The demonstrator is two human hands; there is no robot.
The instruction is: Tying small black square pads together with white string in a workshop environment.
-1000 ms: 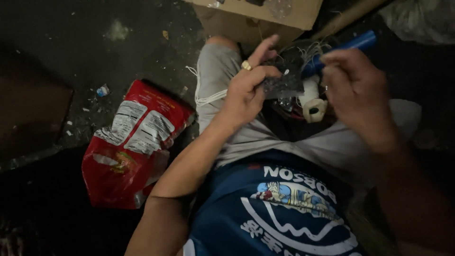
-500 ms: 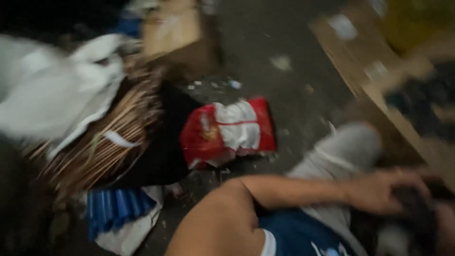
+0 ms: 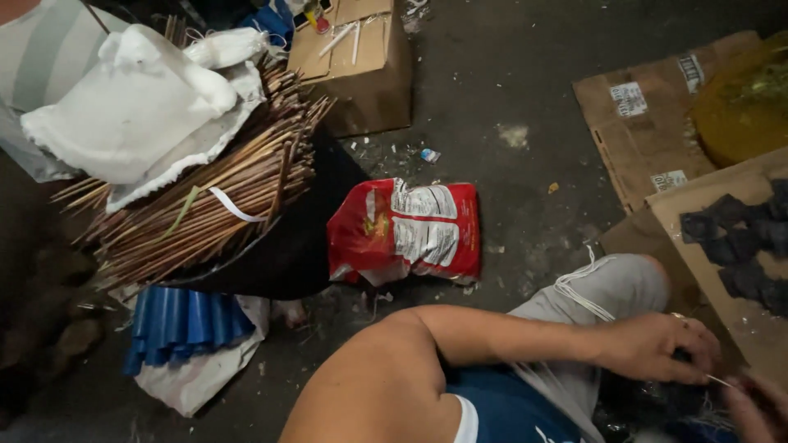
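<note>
- Left hand (image 3: 657,346), at the lower right beside the grey-clad knee (image 3: 611,287): fingers curled around a dark piece that is mostly hidden; its shape cannot be told
- Wire (image 3: 720,381): a thin pale strand emerging from under the left hand, long axis near level, free end pointing right and slightly down toward the right hand
- Right hand (image 3: 759,406): cut off by the lower right corner, blurred; whether it grips anything cannot be told
- Dark pieces (image 3: 739,238): flat, blackish, irregular, lying in a cluster on a cardboard sheet (image 3: 767,324) just beyond the hands
- Red bag (image 3: 406,230): crumpled, with a white panel, lying flat on the dark floor (image 3: 509,90), long axis level
- Sticks (image 3: 213,197): a brown bundle at left, tips fanning up and right, under white cloth (image 3: 139,107)
- Box (image 3: 361,57): brown cardboard, far centre
- Change since half a second ago: the view is now sharp where it was smeared; the bag sits further right and lower; the left hand remains at the right edge
</note>
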